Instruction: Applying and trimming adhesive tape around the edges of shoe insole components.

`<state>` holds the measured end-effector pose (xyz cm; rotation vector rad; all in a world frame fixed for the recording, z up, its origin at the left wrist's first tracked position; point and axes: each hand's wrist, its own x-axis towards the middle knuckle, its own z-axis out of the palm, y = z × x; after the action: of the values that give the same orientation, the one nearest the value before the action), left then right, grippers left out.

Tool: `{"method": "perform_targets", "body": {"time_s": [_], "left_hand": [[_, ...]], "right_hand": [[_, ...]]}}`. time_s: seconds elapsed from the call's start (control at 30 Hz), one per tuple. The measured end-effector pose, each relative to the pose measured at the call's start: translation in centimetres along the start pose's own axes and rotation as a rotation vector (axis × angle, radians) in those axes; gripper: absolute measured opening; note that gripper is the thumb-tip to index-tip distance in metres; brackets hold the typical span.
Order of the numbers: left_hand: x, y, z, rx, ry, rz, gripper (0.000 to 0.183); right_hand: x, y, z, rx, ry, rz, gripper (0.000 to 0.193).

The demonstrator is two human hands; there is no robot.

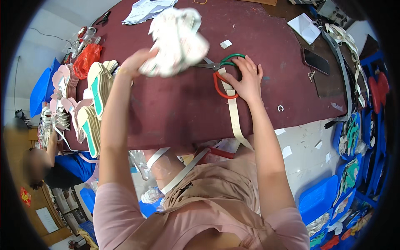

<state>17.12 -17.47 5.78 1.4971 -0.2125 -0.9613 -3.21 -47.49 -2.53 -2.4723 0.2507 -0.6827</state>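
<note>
My left hand [141, 59] grips the lower left edge of a bundle of white cloth pieces [179, 39] with a faint print. The bundle is blurred and appears raised over the dark red table. My right hand [246, 79] is on a pair of scissors [216, 66] with one green and one red handle loop, thumb by the red loop and fingers by the green. The blades are parted and point left toward the cloth. Under the red loop, a cream strap [234, 116] runs down past the table's near edge.
Stacks of insole-shaped pieces [88, 121] and a red plastic bag [87, 60] line the table's left side. Papers [148, 9] lie at the back, a phone [316, 61] at the right. Blue bins [318, 194] stand at lower right. Another person [68, 170] works at far left.
</note>
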Motion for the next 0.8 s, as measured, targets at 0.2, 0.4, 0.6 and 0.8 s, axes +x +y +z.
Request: {"method": "perform_targets", "body": {"time_s": [0.2, 0.4, 0.6, 0.8], "left_hand": [[-9.8, -7.9, 0.6, 1.211, 0.424, -0.041, 0.052], [-12.2, -8.6, 16.2, 0.832, 0.571, 0.695, 0.019], [-0.2, -12.5, 23.6, 0.316, 0.296, 0.301, 0.042], [-2.4, -9.9, 22.8, 0.169, 0.140, 0.170, 0.056]], "right_hand": [[-1.2, 1.2, -0.2, 0.249, 0.410, 0.087, 0.026], [-11.5, -7.0, -3.2, -0.172, -0.013, 0.175, 0.030], [-12.1, -5.4, -4.4, 0.399, -0.257, 0.454, 0.021], [-10.6, -9.8, -13.0, 1.282, -0.417, 0.593, 0.022]]}}
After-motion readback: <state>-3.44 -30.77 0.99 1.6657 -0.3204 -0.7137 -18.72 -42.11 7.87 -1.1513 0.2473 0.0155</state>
